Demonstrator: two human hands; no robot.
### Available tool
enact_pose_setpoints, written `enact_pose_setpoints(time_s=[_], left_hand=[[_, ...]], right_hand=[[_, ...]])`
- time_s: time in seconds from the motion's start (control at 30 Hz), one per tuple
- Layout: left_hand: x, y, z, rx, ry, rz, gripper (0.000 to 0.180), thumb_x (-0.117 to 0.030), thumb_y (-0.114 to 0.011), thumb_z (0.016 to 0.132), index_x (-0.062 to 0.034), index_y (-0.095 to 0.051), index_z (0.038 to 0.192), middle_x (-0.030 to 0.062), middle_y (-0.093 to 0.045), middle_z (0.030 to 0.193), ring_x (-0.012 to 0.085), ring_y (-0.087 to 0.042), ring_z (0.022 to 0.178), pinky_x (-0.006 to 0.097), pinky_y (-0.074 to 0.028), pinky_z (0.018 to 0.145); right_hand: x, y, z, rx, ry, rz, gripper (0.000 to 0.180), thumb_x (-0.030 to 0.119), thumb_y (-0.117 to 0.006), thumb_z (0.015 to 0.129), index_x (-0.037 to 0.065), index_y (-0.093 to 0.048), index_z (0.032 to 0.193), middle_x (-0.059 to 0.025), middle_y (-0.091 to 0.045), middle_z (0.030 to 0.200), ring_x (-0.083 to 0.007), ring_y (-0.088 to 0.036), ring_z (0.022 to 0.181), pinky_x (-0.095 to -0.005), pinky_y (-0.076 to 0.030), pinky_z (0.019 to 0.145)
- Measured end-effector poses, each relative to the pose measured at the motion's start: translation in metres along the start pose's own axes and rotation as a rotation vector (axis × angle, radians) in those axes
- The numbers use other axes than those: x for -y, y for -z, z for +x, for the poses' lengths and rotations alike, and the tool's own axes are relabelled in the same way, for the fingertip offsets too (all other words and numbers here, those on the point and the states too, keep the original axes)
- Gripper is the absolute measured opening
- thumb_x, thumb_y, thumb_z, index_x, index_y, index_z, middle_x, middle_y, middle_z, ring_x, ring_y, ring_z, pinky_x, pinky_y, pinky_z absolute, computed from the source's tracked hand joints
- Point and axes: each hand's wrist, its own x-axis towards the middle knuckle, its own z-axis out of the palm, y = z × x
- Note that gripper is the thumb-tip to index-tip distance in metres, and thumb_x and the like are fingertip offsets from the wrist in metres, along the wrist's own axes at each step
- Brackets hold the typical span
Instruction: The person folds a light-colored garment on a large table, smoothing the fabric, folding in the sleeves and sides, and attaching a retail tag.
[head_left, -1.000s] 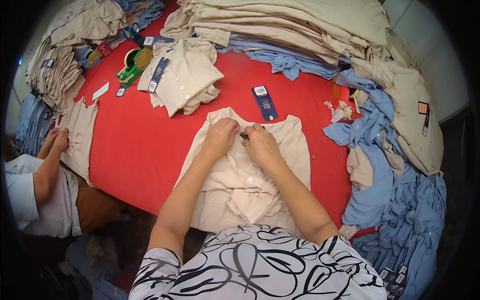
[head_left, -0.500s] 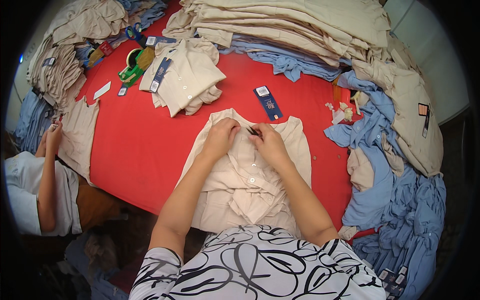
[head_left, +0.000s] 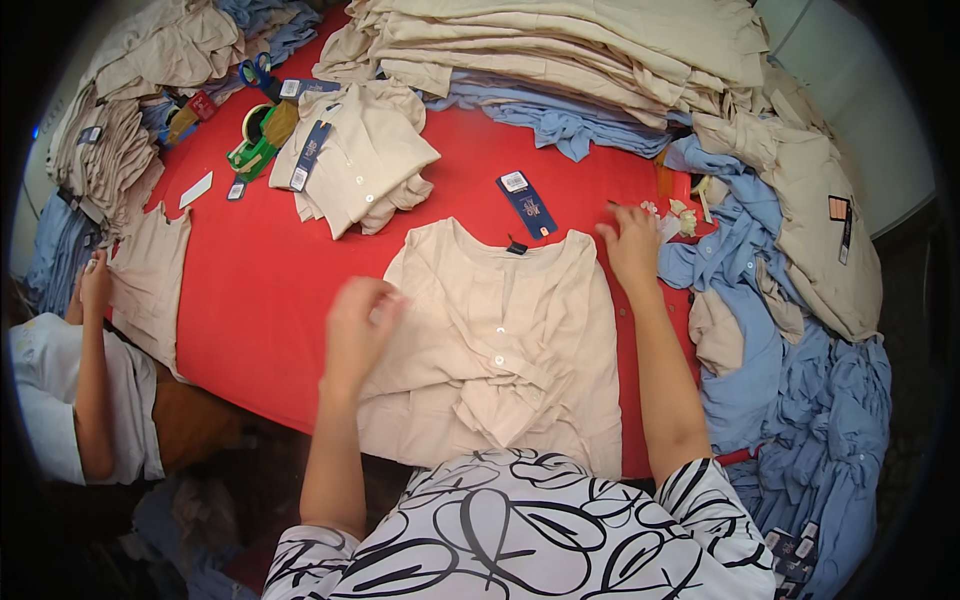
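Observation:
A cream blouse [head_left: 560,300] with white buttons lies in front of me, its sleeves folded over its middle. At its neckline a small black label [head_left: 516,247] sticks up. My left hand [head_left: 358,330], smeared by motion, hovers over the blouse's left edge; its fingers are partly curled and what they hold, if anything, is unclear. My right hand [head_left: 632,245] is off the blouse, past its right shoulder, thumb and fingers apart. A tiny dark speck shows at its fingertips, too small to name. A dark blue hang tag [head_left: 526,204] lies just beyond the neckline.
A folded cream shirt [head_left: 350,165] with a blue tag lies beside a green tape dispenser [head_left: 252,150] and blue-handled scissors [head_left: 256,72]. Stacked cream garments [head_left: 560,45] stand at the back. Blue garments [head_left: 740,370] and pale scraps [head_left: 683,218] lie right. Another person's arm [head_left: 95,370] is at left.
Both hands have left the blouse's neckline: the left moved left and nearer, the right moved right and away. The neckline and its black label are now uncovered.

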Motion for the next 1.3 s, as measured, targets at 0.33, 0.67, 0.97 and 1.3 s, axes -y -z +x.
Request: enact_pose_setpoints(time_s=[0.33,0.67,0.97,1.3], left_hand=[[0.017,0.004,0.003,0.139,0.014,-0.360,0.011,-0.002,-0.066,0.089,0.0001,-0.068,0.099,0.0023,-0.064,0.081,0.0081,-0.057,0.075,0.025,-0.046,0.068],[0.045,0.025,0.011,-0.175,-0.274,0.156,0.030,-0.008,-0.066,0.089,-0.0023,-0.064,0.118,0.0145,-0.063,0.123,0.0319,-0.057,0.117,0.041,-0.043,0.105],[-0.007,-0.096,-0.045,0.089,-0.515,0.087,0.054,-0.019,-0.075,0.081,-0.0011,-0.057,0.129,0.0162,-0.054,0.133,0.0343,-0.050,0.123,0.045,-0.043,0.102],[0.010,-0.089,-0.031,0.316,-0.491,0.238,0.084,-0.045,-0.077,0.077,-0.0009,-0.046,0.142,0.0156,-0.041,0.149,0.0348,-0.036,0.138,0.052,-0.028,0.113]], right_hand=[[0.087,0.088,-0.159,0.665,-0.256,0.677,0.064,0.007,-0.077,0.079,0.004,-0.047,0.136,-0.0104,-0.055,0.100,-0.0209,-0.059,0.073,-0.0339,-0.052,0.071],[0.103,0.089,-0.157,0.897,0.101,0.474,0.032,0.007,-0.067,0.082,0.007,-0.067,0.114,-0.0157,-0.060,0.110,-0.0338,-0.057,0.106,-0.0434,-0.045,0.096],[0.136,-0.009,-0.061,0.327,-0.012,0.530,0.019,0.014,-0.064,0.088,0.002,-0.068,0.102,-0.0145,-0.065,0.101,-0.0315,-0.063,0.096,-0.0409,-0.048,0.086],[0.147,-0.044,-0.058,0.115,-0.146,0.567,0.019,0.013,-0.072,0.083,0.002,-0.065,0.096,-0.0130,-0.061,0.098,-0.0318,-0.062,0.088,-0.0397,-0.050,0.078]])
